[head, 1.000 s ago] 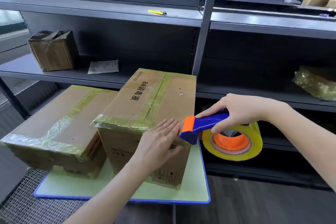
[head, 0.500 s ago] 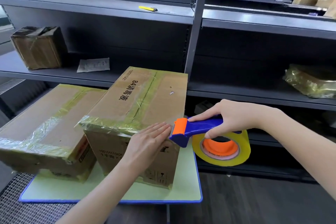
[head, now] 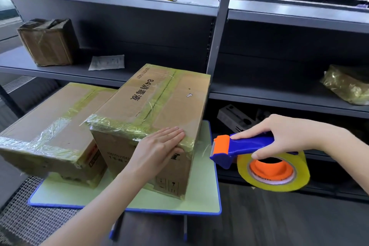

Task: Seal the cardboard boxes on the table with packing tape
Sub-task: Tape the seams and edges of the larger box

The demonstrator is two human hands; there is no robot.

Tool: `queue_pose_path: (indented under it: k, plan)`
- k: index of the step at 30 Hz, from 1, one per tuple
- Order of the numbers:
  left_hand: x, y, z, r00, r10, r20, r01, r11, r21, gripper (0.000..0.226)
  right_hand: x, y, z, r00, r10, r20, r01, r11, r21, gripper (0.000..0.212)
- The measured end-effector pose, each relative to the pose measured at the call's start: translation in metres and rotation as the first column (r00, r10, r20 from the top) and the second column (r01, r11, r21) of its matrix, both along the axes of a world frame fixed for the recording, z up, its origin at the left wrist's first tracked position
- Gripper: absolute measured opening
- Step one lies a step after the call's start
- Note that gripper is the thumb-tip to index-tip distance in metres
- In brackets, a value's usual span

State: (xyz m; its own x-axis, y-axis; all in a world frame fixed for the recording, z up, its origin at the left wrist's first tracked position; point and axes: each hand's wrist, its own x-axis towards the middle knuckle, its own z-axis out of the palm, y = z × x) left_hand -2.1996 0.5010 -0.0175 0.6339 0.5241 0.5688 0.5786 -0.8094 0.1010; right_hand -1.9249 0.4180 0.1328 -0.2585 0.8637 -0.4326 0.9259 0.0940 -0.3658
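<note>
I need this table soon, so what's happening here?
A person is taping cardboard boxes. The left hand presses flat on tape at the near top edge of the taller box. The right hand grips a blue-and-orange tape dispenser just off that box's right corner. A second taped box sits beside it.

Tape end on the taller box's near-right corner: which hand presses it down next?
Left. The left hand lies flat on the taller box, at its near edge beside that corner; the right hand grips the tape dispenser, off the box.
</note>
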Motion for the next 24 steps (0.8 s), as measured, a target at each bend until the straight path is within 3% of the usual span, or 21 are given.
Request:
queue_pose_path:
  k: [6,17,21,24]
  plan:
    - [0.002,-0.007,-0.001,1.0,0.025,-0.014,-0.025,1.0,-0.017,0.044,-0.013,0.014,-0.022,0.997,0.037,0.062,-0.036,0.999,-0.017,0.044]
    - [0.003,-0.018,0.01,0.994,0.058,-0.089,-0.067,0.993,-0.1,0.049,-0.027,0.035,-0.035,0.999,-0.002,-0.032,0.0,0.998,-0.065,0.035]
    - [0.001,-0.021,0.018,0.991,0.058,-0.119,-0.071,0.992,-0.108,0.056,-0.03,0.031,-0.047,0.992,0.047,0.113,-0.035,0.993,-0.11,0.034]
    - [0.009,-0.024,0.021,0.993,0.104,-0.056,-0.109,0.989,-0.096,0.049,-0.024,0.026,-0.06,0.994,-0.002,0.114,0.011,0.997,-0.079,0.036]
